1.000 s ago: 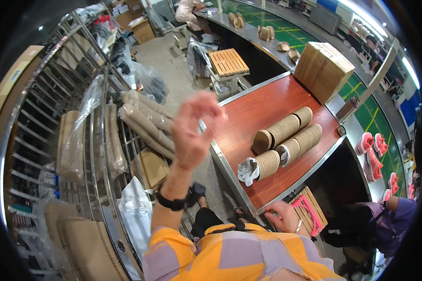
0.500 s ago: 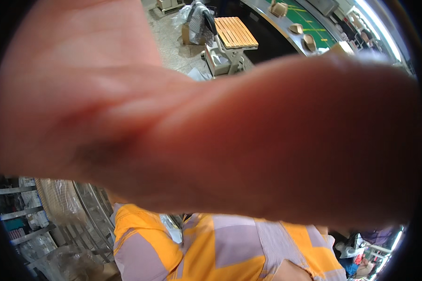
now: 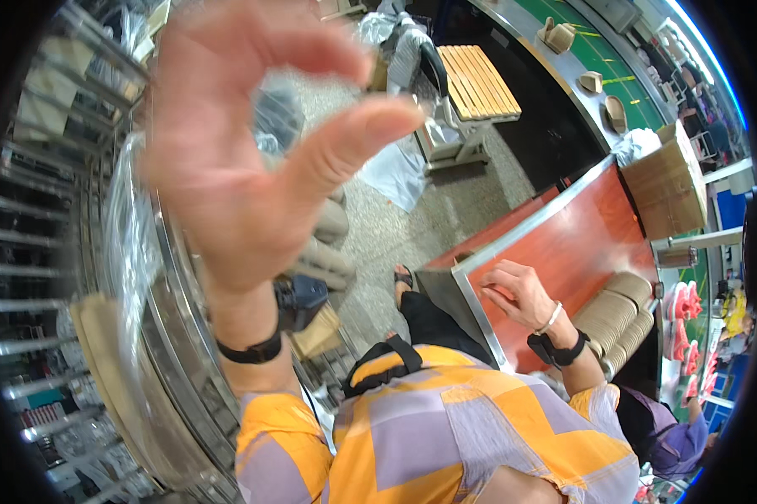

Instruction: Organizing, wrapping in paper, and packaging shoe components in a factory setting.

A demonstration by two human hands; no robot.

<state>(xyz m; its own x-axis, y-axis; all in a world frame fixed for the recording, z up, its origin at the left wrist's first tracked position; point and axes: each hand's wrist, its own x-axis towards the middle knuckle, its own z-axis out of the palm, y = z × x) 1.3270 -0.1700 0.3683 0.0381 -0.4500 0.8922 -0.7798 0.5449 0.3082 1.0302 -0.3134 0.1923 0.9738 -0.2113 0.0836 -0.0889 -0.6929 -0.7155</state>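
Observation:
My left hand is raised close to the camera, large and slightly blurred. Its thumb and index finger curve toward each other with a wide gap, and nothing is between them. A black band circles that wrist. Over the near left edge of a red-brown tabletop is my right hand, its fingers loosely curled in and no object visible in them. That wrist wears a white bracelet and a black band. Stacks of brown moulded containers lie on their sides on the tabletop, right of this hand.
Metal racks with clear plastic film line the left side. Ahead on the floor are a slatted wooden seat and a white plastic sheet. A cardboard box stands beyond the table, near a green conveyor curving along the far right.
A hand and wrist that covered most of the view have moved away. My left hand now shows at upper left, and my right hand and the table have become visible.

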